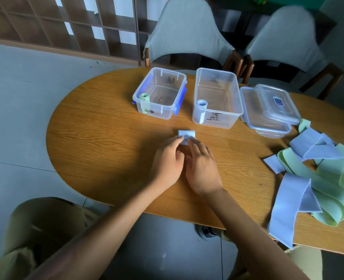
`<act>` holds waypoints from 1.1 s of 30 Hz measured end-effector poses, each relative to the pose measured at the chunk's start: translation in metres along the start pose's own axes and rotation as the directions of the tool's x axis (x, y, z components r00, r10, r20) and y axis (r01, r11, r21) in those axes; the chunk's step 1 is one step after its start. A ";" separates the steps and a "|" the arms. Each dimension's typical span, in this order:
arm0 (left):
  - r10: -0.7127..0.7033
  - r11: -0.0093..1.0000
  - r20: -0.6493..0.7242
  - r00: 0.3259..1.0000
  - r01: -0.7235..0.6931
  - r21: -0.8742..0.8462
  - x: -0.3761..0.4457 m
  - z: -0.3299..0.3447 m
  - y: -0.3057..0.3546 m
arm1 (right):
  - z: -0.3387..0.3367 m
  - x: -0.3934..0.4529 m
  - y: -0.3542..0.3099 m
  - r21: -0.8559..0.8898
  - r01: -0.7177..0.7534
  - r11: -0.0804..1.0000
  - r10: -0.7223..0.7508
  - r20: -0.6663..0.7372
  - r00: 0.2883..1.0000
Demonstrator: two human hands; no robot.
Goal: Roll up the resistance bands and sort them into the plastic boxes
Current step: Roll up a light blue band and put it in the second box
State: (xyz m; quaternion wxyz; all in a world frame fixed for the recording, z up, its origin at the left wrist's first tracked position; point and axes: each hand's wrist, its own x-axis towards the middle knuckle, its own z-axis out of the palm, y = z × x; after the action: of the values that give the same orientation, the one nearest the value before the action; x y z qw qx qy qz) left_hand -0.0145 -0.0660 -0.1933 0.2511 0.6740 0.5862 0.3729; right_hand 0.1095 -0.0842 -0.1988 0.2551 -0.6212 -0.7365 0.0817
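Observation:
A blue resistance band (186,134), nearly all rolled up, lies on the wooden table (98,138) in front of me. My left hand (168,162) and my right hand (201,164) both press their fingertips on the roll from the near side. Behind it stand two clear plastic boxes. The left box (160,93), with blue clips, holds a rolled green band (144,97) in its near left corner. The right box (217,98) holds a rolled blue band (201,104) in its near left corner. A loose heap of blue and green bands (316,178) lies at the table's right.
Two clear lids (272,110) are stacked to the right of the boxes. Two grey chairs (187,31) stand behind the table, with a wooden shelf unit (66,23) at the back left. The table's rounded edge runs close to my knees.

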 end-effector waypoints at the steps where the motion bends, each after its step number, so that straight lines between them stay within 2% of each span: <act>1: -0.025 0.999 0.003 1.000 0.025 -0.034 0.000 0.002 0.002 | -0.001 0.002 0.000 0.050 -0.015 0.999 0.014 0.009 1.000; 8: -0.213 0.930 0.055 0.975 0.220 -0.294 0.000 0.005 0.009 | 0.000 0.008 -0.005 0.340 -0.145 0.929 0.168 -0.040 0.985; 11: -0.214 0.929 0.067 0.975 0.224 -0.294 -0.005 0.004 0.009 | -0.001 0.006 -0.006 0.470 -0.195 0.861 0.246 -0.048 0.968; 15: -0.187 0.944 0.083 0.979 0.202 -0.262 -0.009 0.004 0.008 | 0.002 0.004 -0.003 0.503 -0.221 0.835 0.268 -0.021 0.963; 19: -0.094 0.982 0.087 0.992 0.107 -0.156 -0.008 0.004 0.007 | 0.002 0.001 0.001 0.348 -0.172 0.921 0.189 -0.015 0.982; 22: -0.005 0.999 0.097 0.995 0.001 0.040 -0.005 0.003 0.004 | 0.006 0.001 0.006 0.148 -0.106 0.983 0.104 0.018 0.994; 25: 0.073 0.956 0.100 0.992 -0.098 0.276 0.000 0.004 -0.003 | 0.005 0.005 0.010 0.014 -0.086 0.996 0.085 0.048 0.995; 27: 0.103 0.919 0.090 0.991 -0.129 0.373 0.005 0.005 -0.009 | 0.003 0.010 0.009 -0.036 -0.091 0.995 0.093 0.056 0.994; 33: 0.145 0.857 0.062 0.987 -0.157 0.491 0.024 0.011 -0.022 | -0.001 0.027 0.012 -0.201 -0.016 0.979 0.022 0.028 0.999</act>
State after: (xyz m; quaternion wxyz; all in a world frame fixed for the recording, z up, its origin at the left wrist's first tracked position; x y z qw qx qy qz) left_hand -0.0183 -0.0370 -0.2121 0.0471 0.7639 0.6044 0.2214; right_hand 0.1181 -0.0560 -0.1958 0.1792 -0.6495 -0.7387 0.0188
